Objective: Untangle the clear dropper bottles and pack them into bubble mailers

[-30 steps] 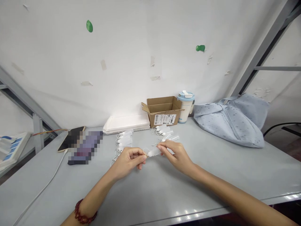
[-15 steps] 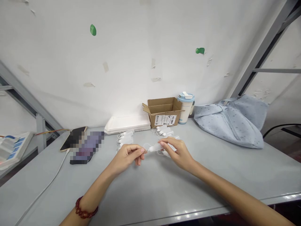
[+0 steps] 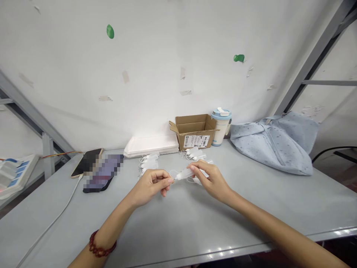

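My right hand (image 3: 210,176) is closed around a small translucent dropper bottle (image 3: 184,174), which it holds lying nearly level above the table with the nozzle pointing left. A thin looped strap curves from the bottle's neck to my left hand (image 3: 156,186). The left thumb and forefinger are pinched at the nozzle's tip, on the strap end; the small cap there is mostly hidden by the fingers. Behind my left hand lies a row of similar dropper bottles (image 3: 150,162) with looped straps. More such bottles (image 3: 195,152) lie behind my right hand, which partly covers them.
An open cardboard box (image 3: 195,139) stands against the wall, between a stack of white flat sheets (image 3: 152,146) and a lidded cup (image 3: 221,128). A light blue cloth bag (image 3: 267,149) lies at right. Two phones (image 3: 86,162), a white cable (image 3: 60,214) and a power strip (image 3: 18,175) are at left.
Both hands keep nearly the same place and grip on the dropper bottle. The view has shifted slightly.
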Action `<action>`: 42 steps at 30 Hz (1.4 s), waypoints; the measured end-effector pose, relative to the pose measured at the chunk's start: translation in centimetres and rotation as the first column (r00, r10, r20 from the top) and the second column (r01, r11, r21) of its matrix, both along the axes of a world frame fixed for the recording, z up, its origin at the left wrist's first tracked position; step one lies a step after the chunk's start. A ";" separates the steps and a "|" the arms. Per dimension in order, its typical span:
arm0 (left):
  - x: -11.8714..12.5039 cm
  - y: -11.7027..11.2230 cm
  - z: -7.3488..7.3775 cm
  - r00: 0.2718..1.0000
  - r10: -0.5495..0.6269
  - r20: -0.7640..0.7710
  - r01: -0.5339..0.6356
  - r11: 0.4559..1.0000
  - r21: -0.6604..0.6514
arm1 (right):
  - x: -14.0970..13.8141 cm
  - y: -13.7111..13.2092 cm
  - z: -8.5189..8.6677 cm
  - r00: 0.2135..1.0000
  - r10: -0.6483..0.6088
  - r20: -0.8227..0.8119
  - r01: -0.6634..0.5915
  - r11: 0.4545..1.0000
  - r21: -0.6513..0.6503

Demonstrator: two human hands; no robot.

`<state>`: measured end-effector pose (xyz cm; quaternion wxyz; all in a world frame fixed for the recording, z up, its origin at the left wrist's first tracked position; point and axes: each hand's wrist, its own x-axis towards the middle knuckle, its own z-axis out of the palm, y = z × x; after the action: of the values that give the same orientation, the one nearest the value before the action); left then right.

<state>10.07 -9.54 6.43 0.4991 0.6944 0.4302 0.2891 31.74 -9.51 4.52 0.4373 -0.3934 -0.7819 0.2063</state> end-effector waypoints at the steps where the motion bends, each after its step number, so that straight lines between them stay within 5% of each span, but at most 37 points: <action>1: 0.0 0.0 0.0 1.000 -0.004 0.003 0.004 1.000 0.004 | 0.0 0.0 0.0 1.000 0.007 -0.003 -0.007 1.000 -0.001; 12: -0.9 0.2 0.2 1.000 -0.003 -0.007 0.003 1.000 -0.010 | 0.4 0.4 0.1 1.000 0.015 -0.009 -0.015 1.000 -0.025; 16: -2.8 0.9 1.0 0.995 0.086 -0.042 -0.085 0.996 0.021 | 1.1 1.1 0.1 0.998 -0.040 0.045 0.041 0.999 -0.018; 20: -5.2 1.5 2.1 0.978 0.198 -0.065 -0.195 0.980 0.044 | 1.9 2.1 -0.2 0.955 -0.134 0.265 0.099 0.985 0.141; 24: -6.7 1.7 2.7 0.970 0.171 -0.176 -0.172 0.985 0.010 | 2.7 3.2 -0.7 0.778 -0.206 0.593 0.122 0.976 0.179; 31: -7.3 2.7 1.0 0.955 0.185 -0.231 -0.204 0.977 -0.060 | 3.7 4.1 -1.1 0.686 -0.186 0.703 0.150 0.982 0.114; 42: -7.3 3.4 0.2 0.860 0.356 -0.366 -0.396 0.917 -0.039 | 4.4 4.6 -1.7 0.683 -0.161 0.713 0.137 0.986 0.091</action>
<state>2.77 -6.13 6.67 0.3864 0.6081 0.6552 0.2273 36.09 -4.96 2.81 0.1187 -0.4983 -0.8588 -0.0114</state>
